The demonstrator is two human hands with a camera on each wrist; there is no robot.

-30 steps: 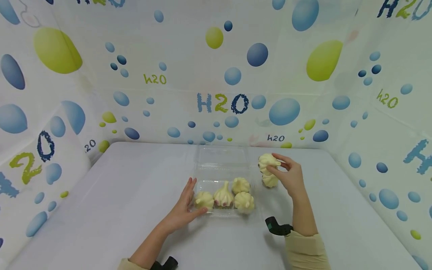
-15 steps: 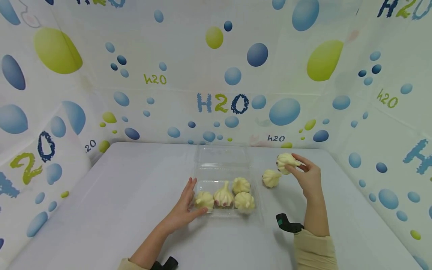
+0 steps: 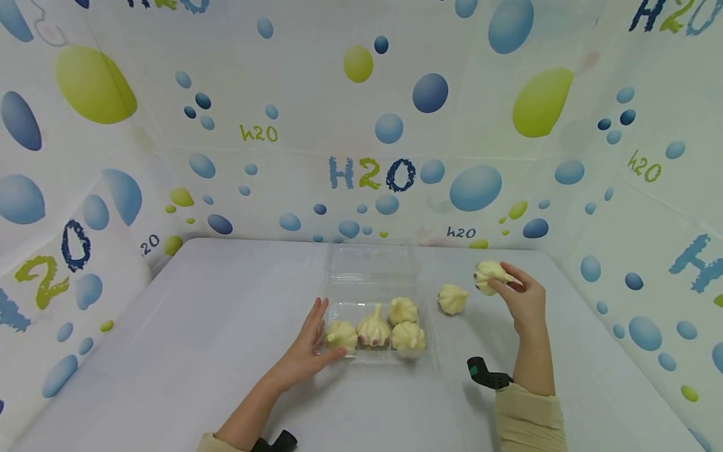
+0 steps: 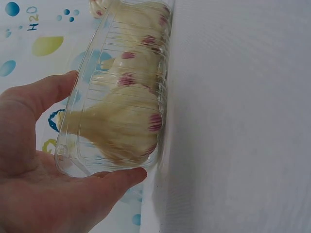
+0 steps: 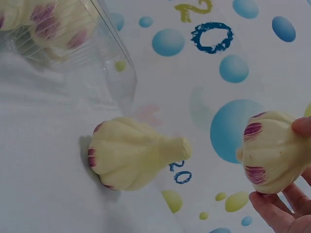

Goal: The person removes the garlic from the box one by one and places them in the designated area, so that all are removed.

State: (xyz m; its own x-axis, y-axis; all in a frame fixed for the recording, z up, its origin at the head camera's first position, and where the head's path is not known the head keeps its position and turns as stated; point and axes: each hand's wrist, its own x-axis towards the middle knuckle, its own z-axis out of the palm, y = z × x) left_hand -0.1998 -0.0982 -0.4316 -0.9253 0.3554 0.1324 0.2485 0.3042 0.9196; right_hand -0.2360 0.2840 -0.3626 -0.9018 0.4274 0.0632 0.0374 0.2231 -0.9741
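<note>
A clear plastic clamshell container [image 3: 343, 307] stands mid-table with several pale garlic bulbs [image 3: 374, 328] inside, its lid [image 3: 373, 260] folded back. My left hand [image 3: 305, 351] holds the container's left end, thumb at the front corner and fingers along the far side. In the left wrist view, purple patches show on the garlic bulbs [image 4: 121, 121] through the ribbed wall. My right hand [image 3: 525, 304] pinches another garlic bulb [image 3: 487, 277] by its neck, right of the container. A loose garlic bulb [image 5: 131, 154] lies on its side between the container and that hand.
The white table [image 3: 214, 301] reaches back to a hanging sheet [image 3: 305, 94] printed with blue and green drops and lettering. Similar sheets flank both sides. A black wrist camera [image 3: 487, 375] sits on the right forearm.
My right hand has carried its garlic bulb rightward from above the loose one, then slightly lower. The left hand, container and loose bulb have stayed put.
</note>
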